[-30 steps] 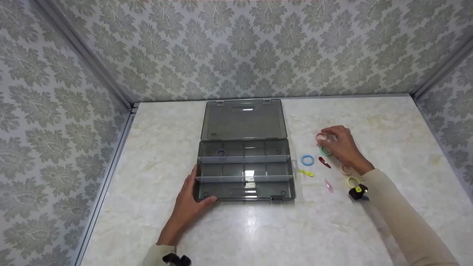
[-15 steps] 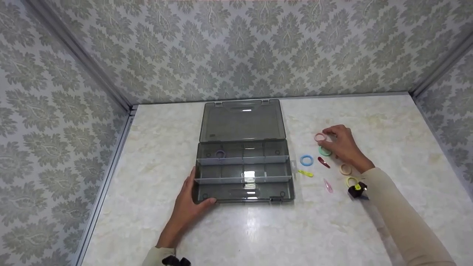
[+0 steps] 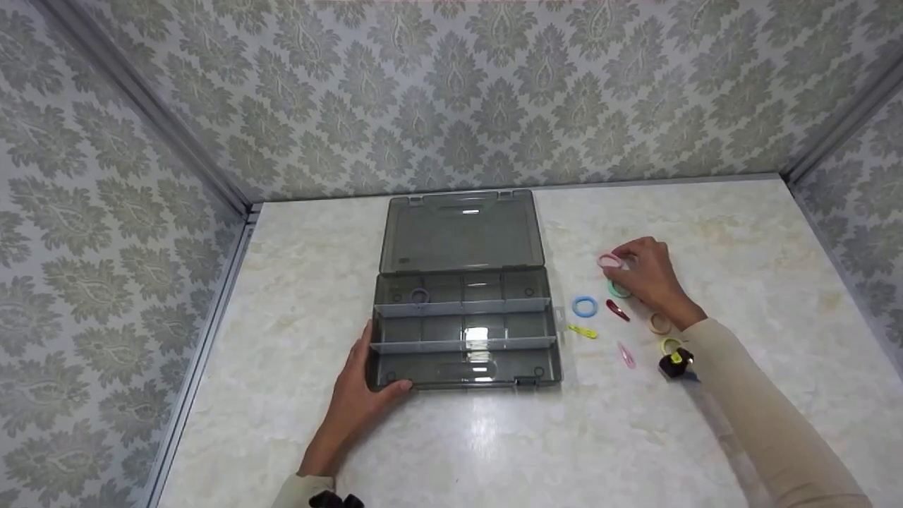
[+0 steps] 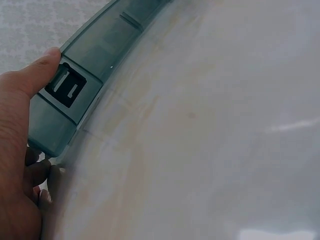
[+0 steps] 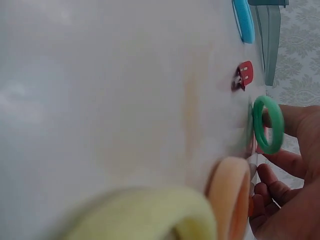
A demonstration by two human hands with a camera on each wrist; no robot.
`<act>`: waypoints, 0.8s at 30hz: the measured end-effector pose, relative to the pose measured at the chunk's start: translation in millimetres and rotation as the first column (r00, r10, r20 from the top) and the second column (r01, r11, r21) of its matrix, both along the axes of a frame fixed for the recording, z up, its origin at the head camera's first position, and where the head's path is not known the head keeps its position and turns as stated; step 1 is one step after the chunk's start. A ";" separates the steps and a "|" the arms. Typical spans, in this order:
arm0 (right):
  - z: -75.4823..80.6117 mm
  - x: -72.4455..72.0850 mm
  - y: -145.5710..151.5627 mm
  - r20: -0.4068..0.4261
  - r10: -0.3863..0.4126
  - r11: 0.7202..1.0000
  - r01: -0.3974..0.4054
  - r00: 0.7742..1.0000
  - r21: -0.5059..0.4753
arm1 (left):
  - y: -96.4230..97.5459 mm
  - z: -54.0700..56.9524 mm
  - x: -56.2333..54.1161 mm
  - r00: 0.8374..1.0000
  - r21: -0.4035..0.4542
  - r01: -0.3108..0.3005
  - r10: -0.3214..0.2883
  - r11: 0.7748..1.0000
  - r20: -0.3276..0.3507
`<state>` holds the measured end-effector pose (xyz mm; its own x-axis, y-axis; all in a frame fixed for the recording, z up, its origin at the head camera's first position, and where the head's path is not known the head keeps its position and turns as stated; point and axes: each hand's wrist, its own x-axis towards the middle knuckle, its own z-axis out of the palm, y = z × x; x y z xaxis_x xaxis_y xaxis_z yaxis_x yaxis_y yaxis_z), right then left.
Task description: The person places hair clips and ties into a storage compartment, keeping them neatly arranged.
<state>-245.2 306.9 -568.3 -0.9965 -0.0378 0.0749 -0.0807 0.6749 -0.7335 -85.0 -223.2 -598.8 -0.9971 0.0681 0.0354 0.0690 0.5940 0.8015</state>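
Note:
My left hand (image 3: pixel 354 386) holds the near left corner of a grey see-through organizer box (image 3: pixel 465 343), thumb on the front wall and fingers along the side. The box lies with its lid (image 3: pixel 462 233) folded back. A purple hair tie (image 3: pixel 420 290) sits in the rear row. To the right of the box, my right hand (image 3: pixel 652 274) pinches a pink hair tie (image 3: pixel 600 261) between thumb and fingers. In the right wrist view, a green hair tie (image 5: pixel 277 122) stands in front of these fingers and mostly hides the pink one.
Around the right hand lie a blue hair tie (image 3: pixel 575 308), a red snap clip (image 3: pixel 617 310), a yellow clip (image 3: pixel 583 331) and a pink clip (image 3: pixel 626 355). A peach hair tie (image 5: pixel 217 195) and a yellow hair tie (image 5: pixel 150 205) lie under the right wrist. Patterned walls enclose the table.
The pink hair tie tilts in the right fingers, which have barely shifted. The left hand stays at the box corner; the head view has moved slightly.

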 end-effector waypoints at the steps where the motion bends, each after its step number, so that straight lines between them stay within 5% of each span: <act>1: 0.1 -0.1 0.1 0.002 -0.001 1.000 0.001 1.000 -0.003 | 0.0 0.0 0.0 1.000 0.002 0.000 0.000 1.000 0.000; 12: 2.1 3.7 -3.6 0.015 -0.023 0.999 0.024 1.000 -0.027 | 0.2 -2.8 -2.1 1.000 0.024 0.010 -0.010 1.000 -0.017; 19: 6.6 8.1 -13.4 -0.048 0.021 0.999 -0.023 0.999 -0.041 | -0.4 -2.9 -1.6 1.000 0.019 -0.004 0.004 1.000 0.003; 24: 12.9 13.9 -25.0 0.008 0.027 0.997 -0.026 1.000 -0.073 | -0.6 -2.1 -0.8 1.000 0.011 -0.011 0.010 1.000 0.016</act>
<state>-231.2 281.8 -555.4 -0.9959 -0.0589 0.0693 -0.0909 0.6176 -0.7812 -85.8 -223.7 -600.9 -0.9982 0.0572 0.0202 0.0500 0.5858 0.8089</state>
